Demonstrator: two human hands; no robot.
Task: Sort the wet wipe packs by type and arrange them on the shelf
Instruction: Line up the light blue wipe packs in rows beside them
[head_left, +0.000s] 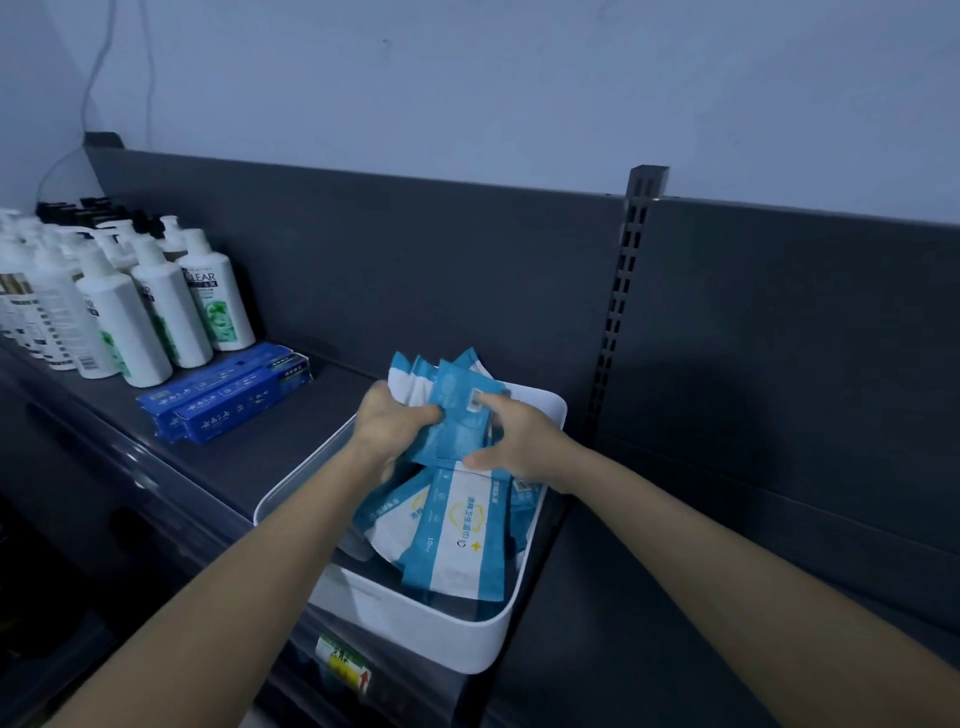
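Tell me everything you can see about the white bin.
The white bin looks like smooth plastic: rectangular, rounded corners, open top, upright. It sits at the front edge of the dark shelf. Blue-and-white wipe packs lie loose inside. The left hand and right hand hold more packs above it.

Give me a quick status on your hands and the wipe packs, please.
Left hand grips a fan of wipe packs over the white bin; right hand pinches the front pack. Loose packs lie in bin. Toothpaste boxes apart, leftward.
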